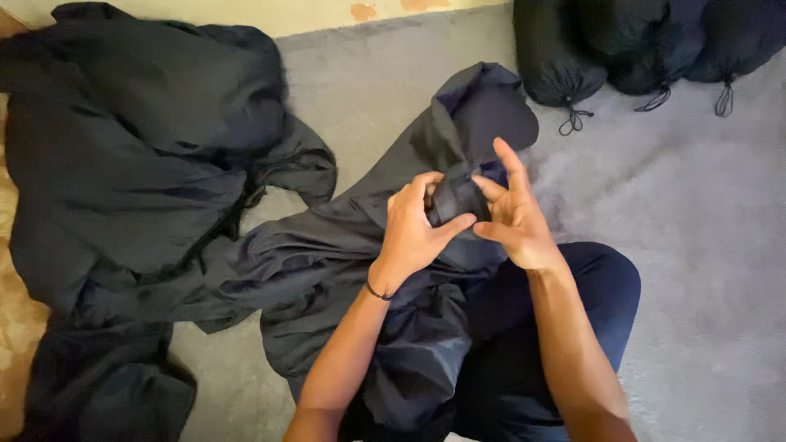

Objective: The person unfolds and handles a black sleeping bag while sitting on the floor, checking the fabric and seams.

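Grey carpet (pixel 704 245): floor covering, spans the view. Dark jacket heap (pixel 139 164): large, crumpled, lying at left, well apart from both hands. Dark jacket (pixel 344 245): spread across the person's lap and onto the carpet, hood end farthest from the body. Stuffed drawstring bags (pixel 639 45): black, in a row at top right, cords trailing. Left hand (pixel 413 233): fingers curled around a bunched fold of the lap jacket, thumb pressed under it. Right hand (pixel 512 213): fingers spread, index raised, thumb and lower fingers touching the same fold. Bunched fold (pixel 458 200): sits between the two hands, above the lap.
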